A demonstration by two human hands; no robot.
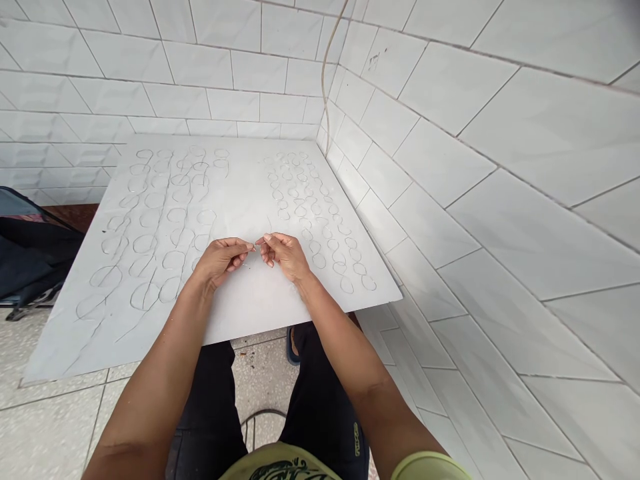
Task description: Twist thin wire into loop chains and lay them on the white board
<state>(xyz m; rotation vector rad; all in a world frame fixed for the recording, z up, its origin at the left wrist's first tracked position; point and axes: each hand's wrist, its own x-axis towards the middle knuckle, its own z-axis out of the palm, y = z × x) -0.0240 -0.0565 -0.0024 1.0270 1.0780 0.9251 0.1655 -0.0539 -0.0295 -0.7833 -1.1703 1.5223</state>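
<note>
My left hand point(220, 259) and my right hand point(284, 255) meet over the middle of a white board point(240, 303). Both pinch a thin piece of clear wire point(256, 247) between thumb and fingertips, the tips nearly touching. On the board to the left lie several large wire loops point(155, 227) in rows. To the right lie several smaller wire loops point(320, 220), also in rows.
White tiled walls close in behind and on the right point(475, 200). A dark bag point(30, 247) sits on the floor at the left. A thin cable point(327, 67) hangs down the wall corner. My legs are under the board's near edge.
</note>
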